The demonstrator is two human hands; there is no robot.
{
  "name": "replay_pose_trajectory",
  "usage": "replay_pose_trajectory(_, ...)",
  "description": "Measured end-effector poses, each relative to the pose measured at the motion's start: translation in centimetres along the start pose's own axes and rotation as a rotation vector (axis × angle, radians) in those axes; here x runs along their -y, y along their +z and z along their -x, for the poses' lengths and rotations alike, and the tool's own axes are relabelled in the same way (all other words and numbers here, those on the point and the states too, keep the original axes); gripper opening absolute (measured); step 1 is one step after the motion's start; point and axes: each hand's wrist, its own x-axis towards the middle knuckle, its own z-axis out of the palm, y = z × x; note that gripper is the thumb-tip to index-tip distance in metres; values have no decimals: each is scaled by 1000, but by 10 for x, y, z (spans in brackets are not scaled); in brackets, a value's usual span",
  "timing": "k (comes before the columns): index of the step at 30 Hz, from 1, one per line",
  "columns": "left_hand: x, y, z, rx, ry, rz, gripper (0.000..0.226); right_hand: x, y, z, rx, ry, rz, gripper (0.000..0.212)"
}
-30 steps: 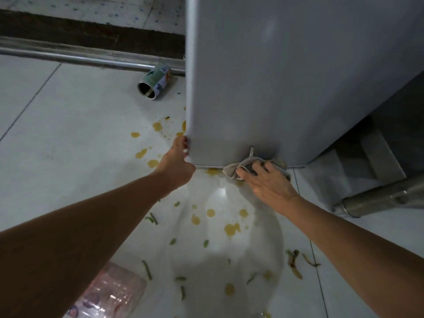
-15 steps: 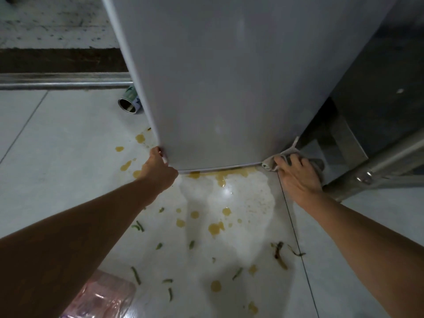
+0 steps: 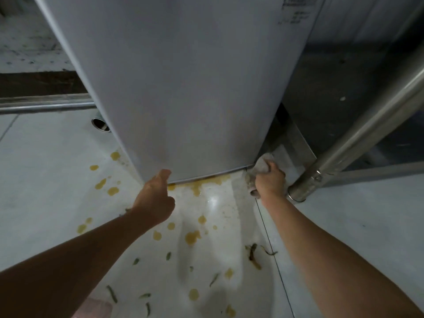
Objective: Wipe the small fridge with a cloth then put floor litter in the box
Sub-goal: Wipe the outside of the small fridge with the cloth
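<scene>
The fridge [image 3: 183, 83] stands upright on the pale tiled floor [image 3: 46, 180], its grey front filling the upper middle of the head view. The left hand [image 3: 154, 200] reaches to the fridge's lower left corner, fingers loosely extended and not gripping anything, the fingertips [image 3: 165, 173] touching the bottom edge. The right hand [image 3: 269, 182] is at the lower right corner, closed in a fist around a bunched cloth [image 3: 261, 166]. The cloth presses against the fridge's bottom right corner, and part of it hangs below the fist beside the floor.

Just right of that hand, a metal leg [image 3: 353, 143] slants up to the right, its foot on the floor close to the wrist. A metal rail [image 3: 43, 107] runs along the wall to the left.

Yellow stains [image 3: 191, 237] dot the floor in front of the fridge, with a wet smear along its bottom edge. Green scraps [image 3: 111, 293] lie scattered between the two forearms, and a brownish scrap [image 3: 253, 255] lies near the right forearm. A can [image 3: 100, 123] lies on its side at the fridge's left, mostly hidden behind it, only its open end showing. A pink object [image 3: 96, 308] shows at the bottom edge under the left arm; what it is cannot be told
</scene>
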Motion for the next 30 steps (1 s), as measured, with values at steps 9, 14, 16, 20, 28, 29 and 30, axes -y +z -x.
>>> replay_pose_trajectory(9,-55,-12,-33,-151,852,-900,65,-1,17,-42,247,204,-458,65)
replay_pose_trajectory(14,-51,-30,-48,-149,1002,-1104,56,-2,28,-55,209,189,-434,72)
replay_pose_trajectory(16,-48,-32,-49,-145,991,-1235,63,-1,29,-59,185,162,-364,67)
replay_pose_trajectory(20,-45,-28,-56,-50,924,-1398,70,10,19,-59,130,80,-288,53)
replay_pose_trajectory(28,-78,-46,-54,-45,1039,-1568,58,60,-14,-47,42,-25,-440,58)
replay_pose_trajectory(29,-84,-52,-52,-95,1084,-1523,56,66,-17,-45,36,-36,-463,58)
replay_pose_trajectory(30,-90,-59,-49,-156,1126,-1490,54,72,-21,-43,20,-47,-482,59)
